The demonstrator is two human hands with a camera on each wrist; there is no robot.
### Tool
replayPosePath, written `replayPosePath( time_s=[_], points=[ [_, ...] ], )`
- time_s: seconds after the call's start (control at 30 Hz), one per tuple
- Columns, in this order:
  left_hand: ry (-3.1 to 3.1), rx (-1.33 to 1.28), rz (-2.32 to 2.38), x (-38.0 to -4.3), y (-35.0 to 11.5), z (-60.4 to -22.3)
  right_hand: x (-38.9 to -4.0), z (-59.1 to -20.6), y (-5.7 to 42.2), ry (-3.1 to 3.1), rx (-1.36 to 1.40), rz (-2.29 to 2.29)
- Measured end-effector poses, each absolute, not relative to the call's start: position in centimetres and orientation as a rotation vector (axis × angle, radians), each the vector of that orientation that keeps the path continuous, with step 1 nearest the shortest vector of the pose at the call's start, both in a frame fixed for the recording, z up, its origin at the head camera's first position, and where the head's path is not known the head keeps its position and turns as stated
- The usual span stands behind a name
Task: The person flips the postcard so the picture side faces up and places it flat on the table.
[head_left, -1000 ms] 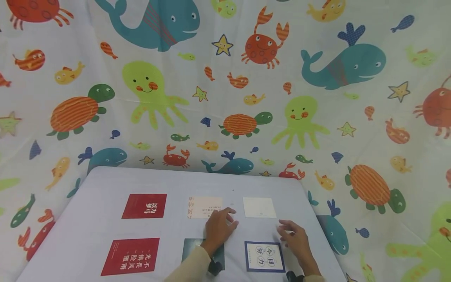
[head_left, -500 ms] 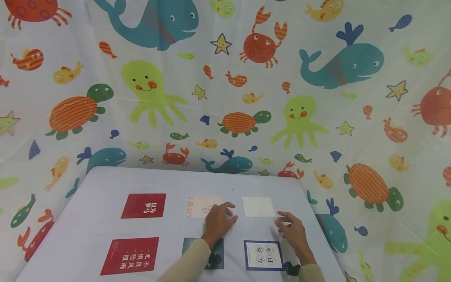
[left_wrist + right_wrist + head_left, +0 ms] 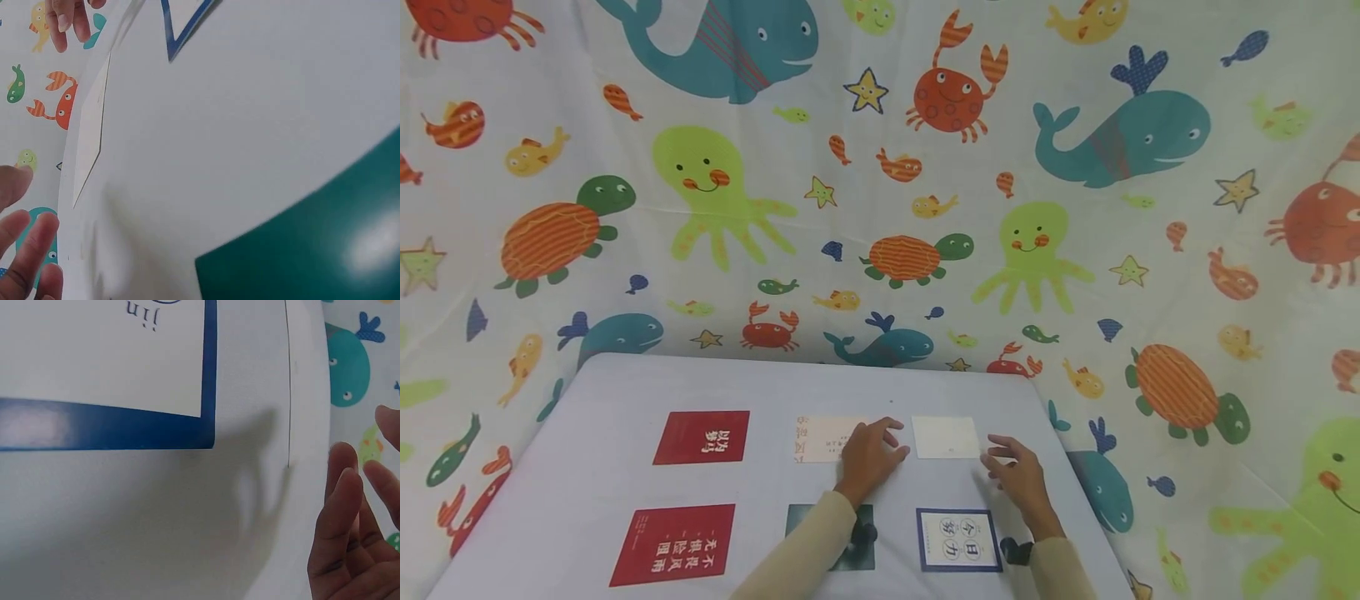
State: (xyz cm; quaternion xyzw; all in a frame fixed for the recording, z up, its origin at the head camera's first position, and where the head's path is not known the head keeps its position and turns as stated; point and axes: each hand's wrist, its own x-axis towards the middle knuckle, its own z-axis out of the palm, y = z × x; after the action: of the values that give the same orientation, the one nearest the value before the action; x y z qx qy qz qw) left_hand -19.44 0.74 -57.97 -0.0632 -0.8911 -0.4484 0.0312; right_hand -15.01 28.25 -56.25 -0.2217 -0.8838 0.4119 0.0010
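Observation:
A plain cream card (image 3: 945,437) lies flat in the back row, between my two hands in the head view. My left hand (image 3: 870,456) is just left of it, fingers loosely bent and holding nothing, overlapping the right part of a pale card with orange characters (image 3: 822,439). At the cream card's right edge is my right hand (image 3: 1017,475), its loosely bent fingers also holding nothing. In the right wrist view those fingers (image 3: 340,512) stand apart from the blue-bordered card (image 3: 209,375). The left wrist view shows the cream card (image 3: 92,131) beyond the left fingers (image 3: 34,256).
Two red cards, a smaller one (image 3: 702,437) and a larger one (image 3: 672,544), lie at the left of the white table (image 3: 580,467). A dark green card (image 3: 865,557) is partly under the left forearm. Behind the table hangs a sea-animal curtain (image 3: 850,108).
Both hands have moved forward, away from me, and closer to the cream card, the right hand more clearly. The cards keep their places; the head view has shifted slightly.

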Motion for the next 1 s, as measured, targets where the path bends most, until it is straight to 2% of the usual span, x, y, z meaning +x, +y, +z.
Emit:
replayPosePath(
  time_s=[0.37, 1.0],
  points=[
    [-2.743, -0.184, -1.478, -20.6, 1.2, -58.2, -16.5, -56.6, 28.5, -2.76, -0.676, 1.341],
    [-2.73, -0.323, -1.493, -22.6, 2.2, -58.8, -18.9, -57.3, 29.1, -2.795, -0.716, 1.338]
  ],
)
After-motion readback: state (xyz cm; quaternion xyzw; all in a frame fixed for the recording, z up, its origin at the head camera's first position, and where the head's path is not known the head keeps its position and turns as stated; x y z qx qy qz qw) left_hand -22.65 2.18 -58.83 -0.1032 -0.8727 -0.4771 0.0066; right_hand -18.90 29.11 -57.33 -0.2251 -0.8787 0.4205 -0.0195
